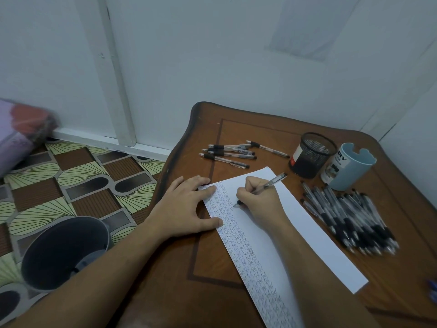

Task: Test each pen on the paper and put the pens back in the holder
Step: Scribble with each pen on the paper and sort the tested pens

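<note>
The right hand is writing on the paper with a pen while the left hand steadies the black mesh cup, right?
Not quite: in the head view the left hand lies flat on the paper, and the black mesh cup stands untouched behind. The right hand does write with a pen.

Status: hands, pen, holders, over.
Left hand flat on white paper sheet. Right hand grips clear black-grip pen, tip on sheet. Black mesh holder shows no pens; loose pens lie both sides. Holder unobstructed.
</note>
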